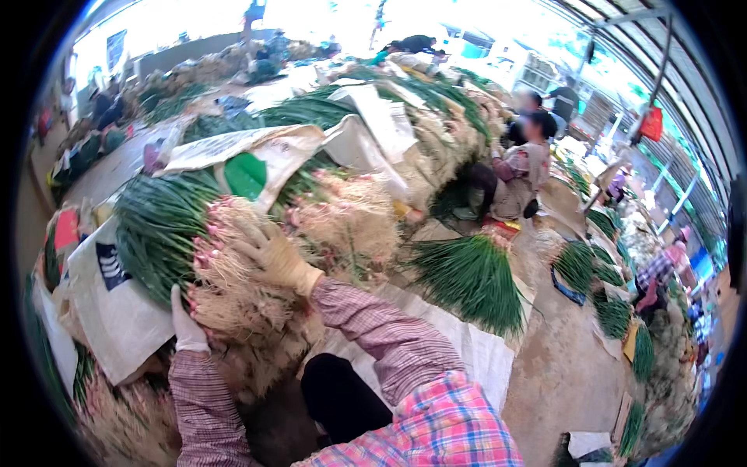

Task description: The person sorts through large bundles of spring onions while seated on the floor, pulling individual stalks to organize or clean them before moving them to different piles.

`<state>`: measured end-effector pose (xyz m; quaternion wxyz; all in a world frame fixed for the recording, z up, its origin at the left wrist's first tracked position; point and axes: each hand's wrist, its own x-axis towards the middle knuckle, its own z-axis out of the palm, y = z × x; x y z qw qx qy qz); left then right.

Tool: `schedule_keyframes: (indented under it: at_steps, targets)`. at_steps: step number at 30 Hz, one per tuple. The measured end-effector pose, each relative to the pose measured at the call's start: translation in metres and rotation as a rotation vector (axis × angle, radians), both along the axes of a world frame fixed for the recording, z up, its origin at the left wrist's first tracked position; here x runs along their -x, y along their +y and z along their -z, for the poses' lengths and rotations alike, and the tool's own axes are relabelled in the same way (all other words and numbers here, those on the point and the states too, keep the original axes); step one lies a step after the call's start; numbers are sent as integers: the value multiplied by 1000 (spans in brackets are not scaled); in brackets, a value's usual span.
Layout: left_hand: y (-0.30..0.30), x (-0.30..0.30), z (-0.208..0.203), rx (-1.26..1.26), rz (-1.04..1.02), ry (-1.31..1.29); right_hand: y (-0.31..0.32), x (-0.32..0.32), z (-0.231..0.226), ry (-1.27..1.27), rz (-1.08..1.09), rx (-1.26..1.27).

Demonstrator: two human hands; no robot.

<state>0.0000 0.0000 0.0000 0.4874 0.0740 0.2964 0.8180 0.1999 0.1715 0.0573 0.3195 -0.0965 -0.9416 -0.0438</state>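
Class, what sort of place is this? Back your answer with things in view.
Probably a produce-handling shed, partly open-sided: rooted green bundles lie piled high, a ribbed roof slopes overhead, and another person is down low beside the pile.

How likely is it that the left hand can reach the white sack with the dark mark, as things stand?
Probably yes: the left hand appears to touch the green onion bundle, and the white sack lies close to that hand, with nothing visible between.
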Motion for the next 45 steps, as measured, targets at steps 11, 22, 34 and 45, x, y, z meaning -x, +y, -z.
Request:
schedule_keyframes:
  at_steps: [11,22,34,45]
  targets:
    - [-105,-33,3,372,27,243,-51,-28,-6,-128,55,-171]
    - [-165,-48,6,376,67,414,-206,3,42,-29,-18,547]
    - [-195,-48,18,300,-4,483,-287,31,76,83,-229,614]
    - [-219,-62,30,42,8,82,-263,47,47,300,-233,891]
